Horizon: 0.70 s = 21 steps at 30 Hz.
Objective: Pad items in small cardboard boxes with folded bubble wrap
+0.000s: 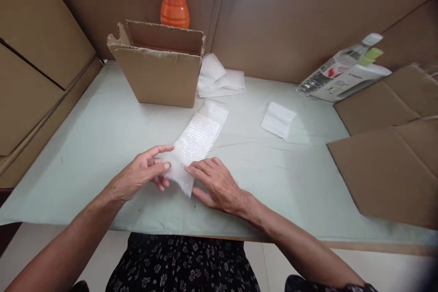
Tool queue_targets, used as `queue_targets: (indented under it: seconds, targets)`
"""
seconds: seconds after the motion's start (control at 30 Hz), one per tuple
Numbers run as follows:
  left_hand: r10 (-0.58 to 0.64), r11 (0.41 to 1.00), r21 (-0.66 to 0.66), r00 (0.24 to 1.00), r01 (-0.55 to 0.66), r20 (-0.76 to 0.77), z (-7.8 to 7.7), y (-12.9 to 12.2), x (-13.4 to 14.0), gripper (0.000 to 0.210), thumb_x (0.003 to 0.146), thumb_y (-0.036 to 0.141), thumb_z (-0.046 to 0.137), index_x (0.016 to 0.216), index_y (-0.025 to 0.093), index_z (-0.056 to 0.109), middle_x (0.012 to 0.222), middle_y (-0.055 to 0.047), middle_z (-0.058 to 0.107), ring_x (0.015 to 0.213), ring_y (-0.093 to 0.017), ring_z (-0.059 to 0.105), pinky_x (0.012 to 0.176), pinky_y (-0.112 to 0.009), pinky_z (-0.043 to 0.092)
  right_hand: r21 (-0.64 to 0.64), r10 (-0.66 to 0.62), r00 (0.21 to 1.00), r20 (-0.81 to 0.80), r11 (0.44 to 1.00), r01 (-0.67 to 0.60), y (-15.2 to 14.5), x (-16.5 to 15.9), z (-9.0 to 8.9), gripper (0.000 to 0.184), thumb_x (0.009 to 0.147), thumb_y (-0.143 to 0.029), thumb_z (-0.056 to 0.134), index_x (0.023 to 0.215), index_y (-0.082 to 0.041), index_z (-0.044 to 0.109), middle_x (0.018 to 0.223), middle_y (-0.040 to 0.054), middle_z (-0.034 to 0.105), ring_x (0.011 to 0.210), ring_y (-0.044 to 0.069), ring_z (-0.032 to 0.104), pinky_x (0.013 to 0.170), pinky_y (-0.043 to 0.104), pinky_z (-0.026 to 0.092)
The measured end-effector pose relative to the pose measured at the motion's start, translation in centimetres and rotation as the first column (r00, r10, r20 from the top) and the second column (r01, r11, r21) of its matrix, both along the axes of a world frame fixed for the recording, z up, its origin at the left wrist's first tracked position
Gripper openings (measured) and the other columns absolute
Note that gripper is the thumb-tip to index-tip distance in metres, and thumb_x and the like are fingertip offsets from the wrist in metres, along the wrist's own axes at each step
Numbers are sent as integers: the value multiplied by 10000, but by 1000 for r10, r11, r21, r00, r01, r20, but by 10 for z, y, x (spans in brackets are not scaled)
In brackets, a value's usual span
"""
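A: Which step in hand, by the look of it?

B: Probably working the near end of a long, narrow strip of translucent white bubble wrap (195, 140). Perhaps folding, perhaps opening; hard to tell which.

A: And on the left?

B: At the bare left hand (153, 169), half open, with thumb over the film's left edge and forefinger stretched out on the far side.

A: On the right?

B: At the bare right hand (214, 182), loosely curled, with fingertips on the film's right edge and thumb near the low corner. Cannot tell, for either, whether firmly pinched.

A: Calling for what next?

B: Likely a light grip from both sides, keeping the edges even; looks thin enough to crumple.

A: Lying where?

B: On the pale green, cloth-covered table (297, 182), slanting from near middle to far right, ending just right of an open-topped brown cardboard box (160, 75).

A: Looking how?

B: Dimpled and shiny along the middle, seemingly layered; flat at the far end, lifted and bent at the near one.
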<state>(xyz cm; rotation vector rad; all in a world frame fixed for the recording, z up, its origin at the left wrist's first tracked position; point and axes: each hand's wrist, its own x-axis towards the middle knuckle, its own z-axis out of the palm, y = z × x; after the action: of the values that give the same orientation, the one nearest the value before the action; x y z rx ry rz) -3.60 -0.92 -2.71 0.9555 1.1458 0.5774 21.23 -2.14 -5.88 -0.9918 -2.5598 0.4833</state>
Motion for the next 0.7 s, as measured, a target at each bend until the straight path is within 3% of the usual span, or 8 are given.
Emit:
queue_targets:
  seconds: [0.1,0.17,0.23,0.37,0.47,0.53,0.6,0.7]
  targets:
    - [38,999,10,998,-39,40,1,21,14,873,832,557,745,1511,138,393,947,-119,761,667,-178,693,520,-253,522,-160,-305,945,-121,945,285,16,-3,-15,223,949,-192,520,1098,-205,685,905,49,763,801,200,665,770,341,483]
    - [70,998,0,997,-70,13,-3,33,24,895,874,562,694,1566,148,304,1080,-179,759,656,-172,690,451,-225,456,-262,-455,883,-117,872,415,27,3,-20,226,943,-229,552,1135,-201,669,848,24,747,720,183,651,707,316,480]
    - [64,998,-18,997,-65,-31,-9,42,31,932,892,523,687,1609,157,218,1162,-208,743,633,-158,679,416,-212,407,-214,-529,836,-148,842,495,32,11,-20,341,924,-272,609,1252,-180,621,909,37,748,703,186,640,712,333,486]
    - [22,1000,-5,998,-22,-59,-19,47,34,985,870,406,720,1633,156,150,1241,-211,718,625,-129,657,422,-207,395,98,-408,886,-220,894,436,16,14,-12,365,979,-311,587,1316,-169,580,1037,90,736,831,222,642,792,383,479]
    - [10,1000,17,998,-9,-67,-21,46,32,957,864,384,688,1625,123,171,1219,-208,724,620,-131,645,430,-219,384,179,-211,978,7,962,206,5,-2,-13,350,954,-323,631,1262,-157,621,1147,144,708,990,293,619,802,422,460]
    - [3,994,106,989,13,-150,-21,43,28,891,866,368,652,1613,132,229,1208,-187,729,621,-130,638,472,-238,412,172,-199,968,151,970,173,8,-13,-18,275,947,-239,611,1201,-145,660,1139,162,701,979,306,605,784,432,448]
    - [31,940,330,946,81,-323,-20,34,21,819,847,327,646,1586,183,324,1247,-151,719,724,-156,663,598,-280,499,143,-224,957,187,970,199,16,-17,-21,233,958,-120,518,1103,-150,698,1042,146,721,908,280,614,772,419,441]
    - [67,682,659,871,317,-488,-20,13,12,787,806,263,666,1549,255,408,1395,-114,652,1167,-270,630,965,-427,531,-16,-224,972,69,974,226,22,-8,-14,289,972,-96,472,1125,-180,703,1045,104,759,903,244,652,822,405,462]
